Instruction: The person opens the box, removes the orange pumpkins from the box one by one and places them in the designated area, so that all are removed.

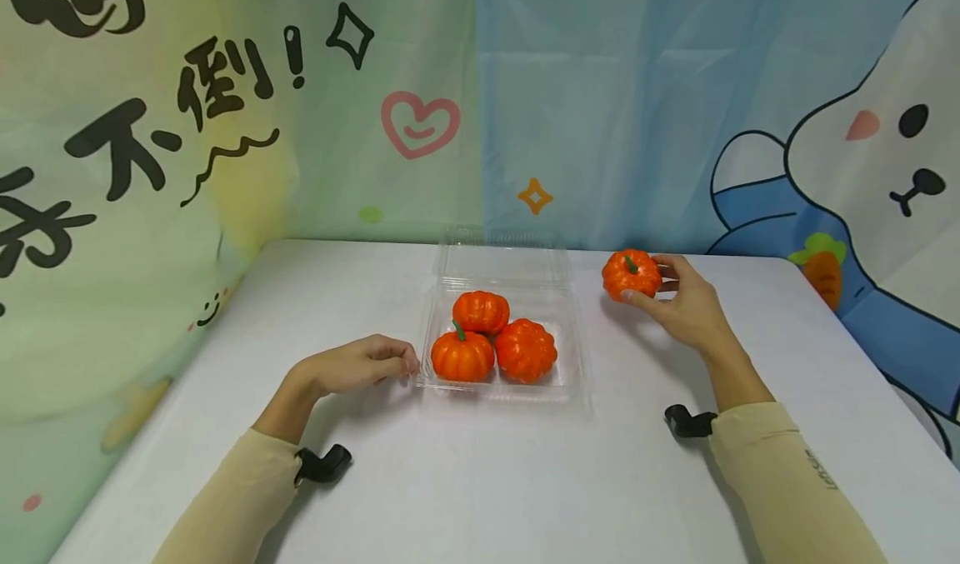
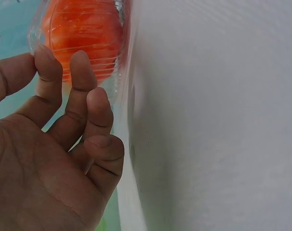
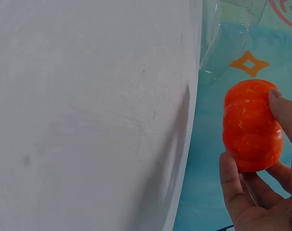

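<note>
1. Pumpkin [image 1: 632,275] up in right hand [image 1: 686,301], off the counter [image 1: 480,481], well to the right of the box [image 1: 543,307].
2. Right fingers: holding the pumpkin by its side, thumb against fingers, spread only to its width. Probably because it's round and smooth; the stem shows uncovered from where I stand.
3. Left hand [image 1: 363,366] at the box's near left corner. Thumb and index look to pinch the rim, other fingers loosely bent. Likely a steadying hold, since thin plastic would skid easily.
4. Box: clear, flat on counter, between the hands. Lid [image 1: 502,264] folded back on the far side, presumably to leave the top accessible.
5. Inside: back pumpkin [image 1: 481,311], stemmed pumpkin [image 1: 462,356] front left, bumpy pumpkin [image 1: 527,351] front right. Bunched close, more to the left; maybe that's to save room.
</note>
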`<action>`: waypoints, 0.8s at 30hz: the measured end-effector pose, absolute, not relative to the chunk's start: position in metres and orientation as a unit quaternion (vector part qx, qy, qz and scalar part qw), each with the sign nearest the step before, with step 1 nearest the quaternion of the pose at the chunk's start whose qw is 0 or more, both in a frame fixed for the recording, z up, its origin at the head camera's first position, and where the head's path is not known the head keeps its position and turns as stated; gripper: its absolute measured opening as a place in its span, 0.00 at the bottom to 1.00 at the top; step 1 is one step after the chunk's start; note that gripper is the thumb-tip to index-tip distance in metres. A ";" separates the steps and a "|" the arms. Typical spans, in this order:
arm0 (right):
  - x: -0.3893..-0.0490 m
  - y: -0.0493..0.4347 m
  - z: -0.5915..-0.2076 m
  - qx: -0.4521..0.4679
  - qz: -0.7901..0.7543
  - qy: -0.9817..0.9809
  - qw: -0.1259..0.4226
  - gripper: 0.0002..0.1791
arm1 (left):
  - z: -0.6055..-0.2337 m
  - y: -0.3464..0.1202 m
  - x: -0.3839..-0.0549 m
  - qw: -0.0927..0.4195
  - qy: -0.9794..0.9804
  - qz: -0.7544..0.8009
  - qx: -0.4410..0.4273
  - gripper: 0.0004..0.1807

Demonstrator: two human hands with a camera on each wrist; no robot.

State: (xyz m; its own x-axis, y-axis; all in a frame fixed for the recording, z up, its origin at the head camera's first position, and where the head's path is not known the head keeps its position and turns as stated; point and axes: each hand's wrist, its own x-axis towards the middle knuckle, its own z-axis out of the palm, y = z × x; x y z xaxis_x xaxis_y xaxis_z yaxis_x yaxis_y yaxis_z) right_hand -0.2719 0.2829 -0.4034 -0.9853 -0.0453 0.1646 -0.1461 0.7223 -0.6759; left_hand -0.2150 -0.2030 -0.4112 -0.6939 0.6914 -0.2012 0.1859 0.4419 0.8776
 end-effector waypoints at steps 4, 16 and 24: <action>-0.274 0.285 -0.406 0.043 0.360 -0.931 0.053 0.50 | -0.412 -0.204 -0.215 0.276 0.804 0.449 0.274 0.12; -0.279 0.288 -0.408 0.048 0.340 -0.939 0.036 0.48 | -0.410 -0.204 -0.215 0.272 0.810 0.443 0.271 0.12; -0.284 0.287 -0.403 0.042 0.331 -0.943 0.018 0.48 | -0.408 -0.203 -0.215 0.271 0.814 0.441 0.265 0.12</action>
